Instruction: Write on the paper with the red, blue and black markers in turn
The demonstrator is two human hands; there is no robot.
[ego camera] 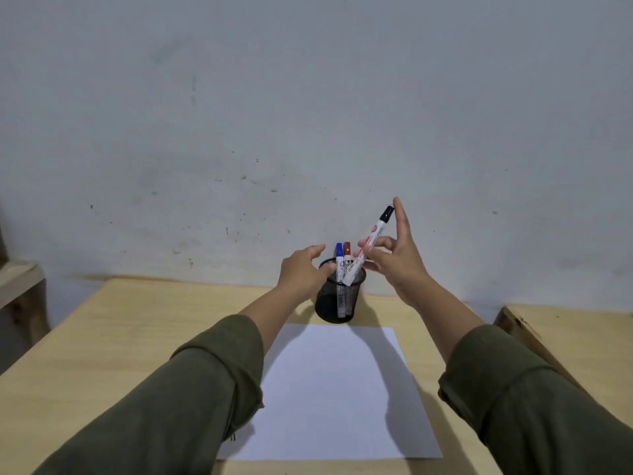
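Observation:
A black mesh pen cup (337,299) stands at the far edge of a blank white paper (334,389). In the cup a blue-capped marker (339,260) and a red-capped marker (347,253) stand upright. My right hand (397,258) pinches a black-capped marker (371,240), tilted with its cap up to the right and its lower end at the cup's rim. My left hand (303,272) curls around the cup's left side, thumb at the rim.
The paper lies on a light wooden table (102,354) against a marked grey wall. A wooden shelf (17,282) stands at the left and another wooden surface (575,334) at the right. Green sleeves cover both forearms.

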